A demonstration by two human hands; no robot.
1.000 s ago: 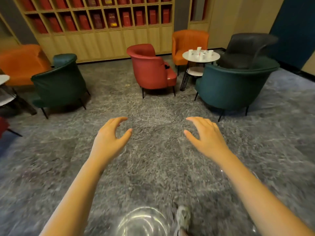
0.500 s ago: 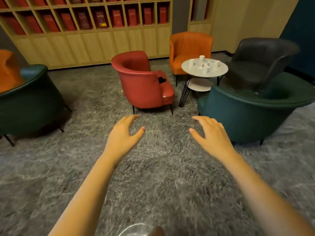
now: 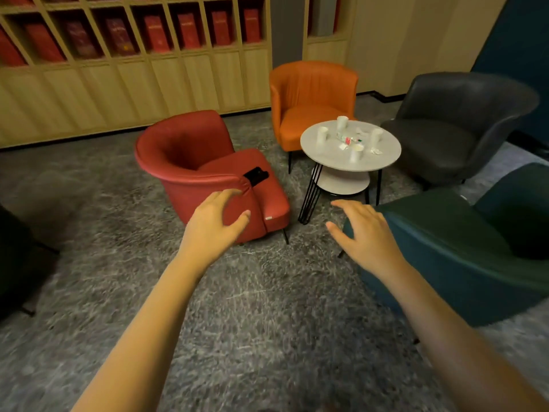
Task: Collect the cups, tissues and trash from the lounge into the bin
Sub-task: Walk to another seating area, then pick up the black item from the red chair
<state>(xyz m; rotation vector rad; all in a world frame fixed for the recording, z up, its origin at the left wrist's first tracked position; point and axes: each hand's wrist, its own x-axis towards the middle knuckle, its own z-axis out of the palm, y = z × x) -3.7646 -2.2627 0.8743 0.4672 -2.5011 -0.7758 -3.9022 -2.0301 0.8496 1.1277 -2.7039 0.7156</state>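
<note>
Both hands hang palm-down over the mottled grey carpet (image 3: 252, 307) and hold nothing. The left hand (image 3: 212, 224) has its fingers loosely bent and its thumb wide. The right hand (image 3: 365, 233) is spread the same way.

Ahead of the right hand and well apart from it stands a round pale table (image 3: 323, 162) on thin black wire legs. On its matte top are four upright white cups (image 3: 322, 134), a few crumpled tissues (image 3: 375, 150), and between the cups a crushed piece of trash (image 3: 347, 139) with red and green print.

Just beyond the left hand's fingers is a smooth red tub armchair (image 3: 190, 162) with a flat black object (image 3: 256, 175) on its seat. A teal armchair (image 3: 460, 248) curves close beside the right hand. Past the table stand a ribbed orange armchair (image 3: 312, 93) and a dark grey armchair (image 3: 454, 120).
</note>
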